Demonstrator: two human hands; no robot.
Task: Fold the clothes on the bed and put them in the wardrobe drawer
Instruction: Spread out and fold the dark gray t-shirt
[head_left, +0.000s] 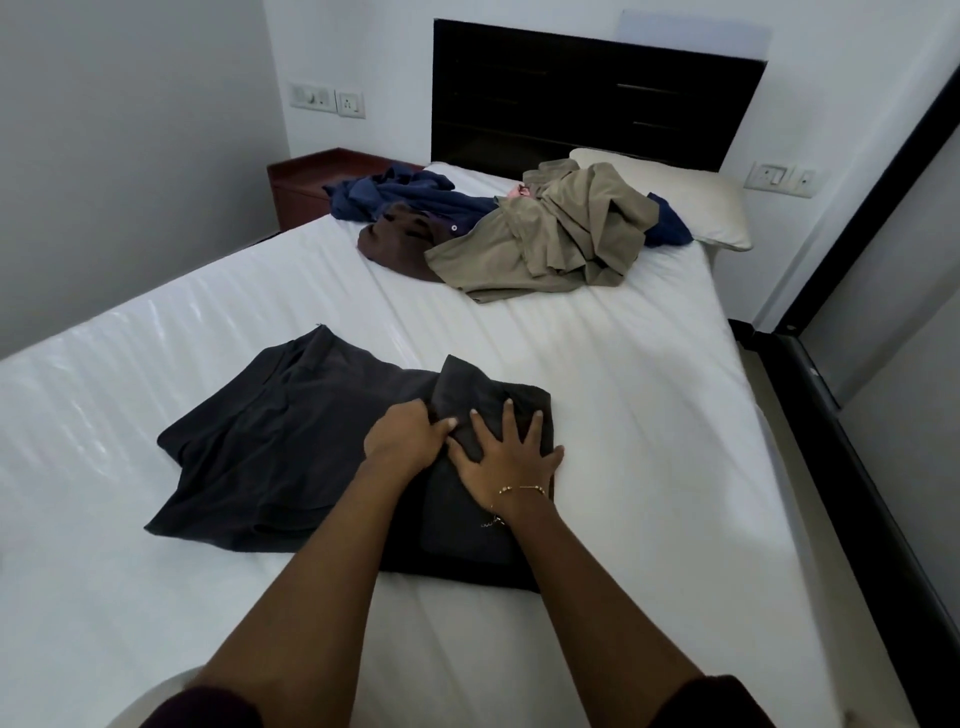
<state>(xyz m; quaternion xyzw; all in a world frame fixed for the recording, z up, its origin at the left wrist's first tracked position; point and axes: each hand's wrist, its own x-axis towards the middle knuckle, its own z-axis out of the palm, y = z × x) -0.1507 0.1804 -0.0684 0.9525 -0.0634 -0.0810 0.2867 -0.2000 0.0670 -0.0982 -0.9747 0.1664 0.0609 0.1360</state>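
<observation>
Two hands (410, 434) (506, 454) press the dark garment (270, 462) beside the bed's (649, 374) right edge.

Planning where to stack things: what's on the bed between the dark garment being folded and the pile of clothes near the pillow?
Only bare white sheet lies between the dark garment and the pile, in the head view.

Half-folded dark garment (270, 457) flat on white bed (597, 353)

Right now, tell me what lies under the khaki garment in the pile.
The khaki garment overlaps a brown garment and navy clothes, with navy also showing at its right. Whatever else lies beneath is covered.
</observation>
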